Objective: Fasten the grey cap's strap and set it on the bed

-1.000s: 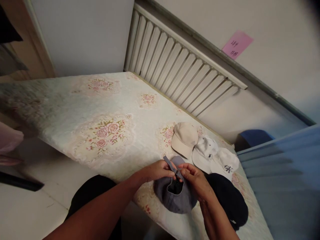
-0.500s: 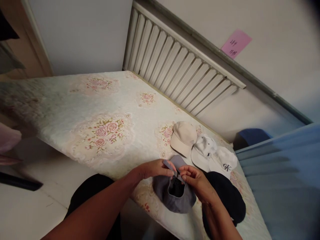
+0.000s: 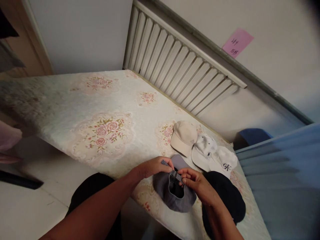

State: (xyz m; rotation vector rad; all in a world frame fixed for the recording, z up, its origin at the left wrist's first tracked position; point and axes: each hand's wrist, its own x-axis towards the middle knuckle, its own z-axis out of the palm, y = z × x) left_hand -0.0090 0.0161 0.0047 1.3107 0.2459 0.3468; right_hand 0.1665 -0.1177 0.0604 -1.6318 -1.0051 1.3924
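— What's the surface like?

— A bed (image 3: 75,100) with a pale, rose-patterned cover, set against a slatted headboard (image 3: 180,66) and a plain wall with a pink note (image 3: 237,42) stuck on it. White floor (image 3: 32,203) on the near side, something blue (image 3: 252,136) past the far corner.

— And the hands?

— Both on a grey cap (image 3: 175,193) lying near the bed's front edge, its back opening facing up. The left hand (image 3: 152,166) pinches the end of the strap (image 3: 167,164) — fingers closed on it. The right hand (image 3: 193,180) is closed on the strap too, just beside the left, at the buckle end.

— Anything crowding them?

— A black cap (image 3: 228,196) touches the grey one on the right. Just behind sit a beige cap (image 3: 183,136) and two white caps (image 3: 212,155), overlapping in a row. Leftward the cover is open — plenty of room that way. The front edge is right under the wrists.
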